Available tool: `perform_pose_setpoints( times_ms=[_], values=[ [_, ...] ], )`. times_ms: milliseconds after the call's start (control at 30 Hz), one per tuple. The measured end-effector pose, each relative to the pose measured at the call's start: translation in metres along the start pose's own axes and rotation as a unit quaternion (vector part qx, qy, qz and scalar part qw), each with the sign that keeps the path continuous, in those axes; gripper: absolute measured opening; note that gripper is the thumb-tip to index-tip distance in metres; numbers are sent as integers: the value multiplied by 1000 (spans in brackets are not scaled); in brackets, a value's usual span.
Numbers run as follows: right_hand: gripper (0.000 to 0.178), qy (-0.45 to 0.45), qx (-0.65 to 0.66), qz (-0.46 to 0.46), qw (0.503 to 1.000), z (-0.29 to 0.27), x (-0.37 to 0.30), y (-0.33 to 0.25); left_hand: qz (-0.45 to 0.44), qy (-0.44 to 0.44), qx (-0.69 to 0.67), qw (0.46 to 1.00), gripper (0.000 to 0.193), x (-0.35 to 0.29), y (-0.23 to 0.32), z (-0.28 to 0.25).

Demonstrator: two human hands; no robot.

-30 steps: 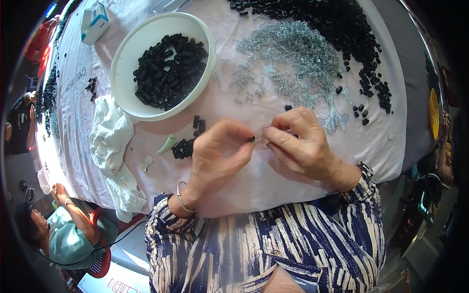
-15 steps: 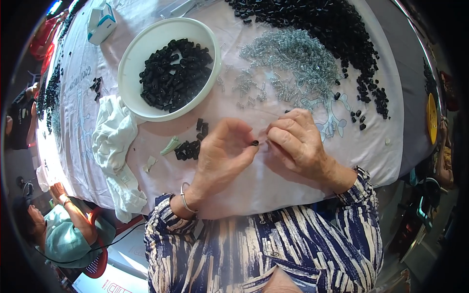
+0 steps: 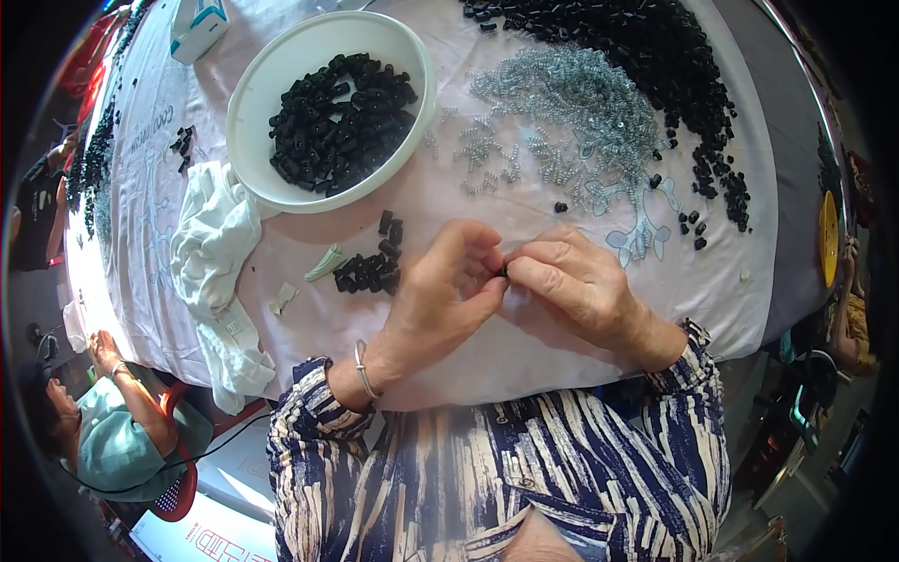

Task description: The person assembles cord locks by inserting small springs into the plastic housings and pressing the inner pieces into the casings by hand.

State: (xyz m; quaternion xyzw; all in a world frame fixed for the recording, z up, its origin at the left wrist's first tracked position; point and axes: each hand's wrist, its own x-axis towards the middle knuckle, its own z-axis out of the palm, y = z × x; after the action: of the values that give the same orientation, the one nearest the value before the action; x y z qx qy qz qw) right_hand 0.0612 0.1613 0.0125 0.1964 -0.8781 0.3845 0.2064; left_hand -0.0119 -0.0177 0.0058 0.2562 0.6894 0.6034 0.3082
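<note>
My left hand (image 3: 448, 286) pinches a small black plastic piece (image 3: 506, 270) between thumb and fingertips, in front of my body. Against it, my right hand (image 3: 582, 286) is closed in a pinch, its fingertips meeting the piece; whatever it may hold is hidden. Beyond my right hand lies a heap of small silvery coil springs (image 3: 571, 98). A large pile of black plastic pieces (image 3: 646, 56) curves around the springs at the far right. Left of my left hand sits a small cluster of similar black pieces (image 3: 368, 273).
A white bowl (image 3: 426, 103) of black pieces stands at far left. Near it lie a crumpled white cloth (image 3: 211, 248), a pale green strip (image 3: 325, 262) and a white-blue box (image 3: 198, 30). A co-worker (image 3: 122, 431) sits at left. A yellow dish (image 3: 829, 234) is at the right edge.
My hands have come together: the black piece, earlier held apart from the right hand at my left fingertips, now touches the right fingertips. The view has shifted slightly.
</note>
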Motion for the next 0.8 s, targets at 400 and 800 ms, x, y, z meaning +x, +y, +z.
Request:
perform_pose_setpoints(
  times_ms=[400,800],
  values=[
    [42,-50,-147,-51,986,-1,-4,-4,57,0,59,997,39,0,-2,0],
    [41,-60,-204,-60,975,2,-2,-12,72,12,97,993,38,0,0,3]
  ],
)
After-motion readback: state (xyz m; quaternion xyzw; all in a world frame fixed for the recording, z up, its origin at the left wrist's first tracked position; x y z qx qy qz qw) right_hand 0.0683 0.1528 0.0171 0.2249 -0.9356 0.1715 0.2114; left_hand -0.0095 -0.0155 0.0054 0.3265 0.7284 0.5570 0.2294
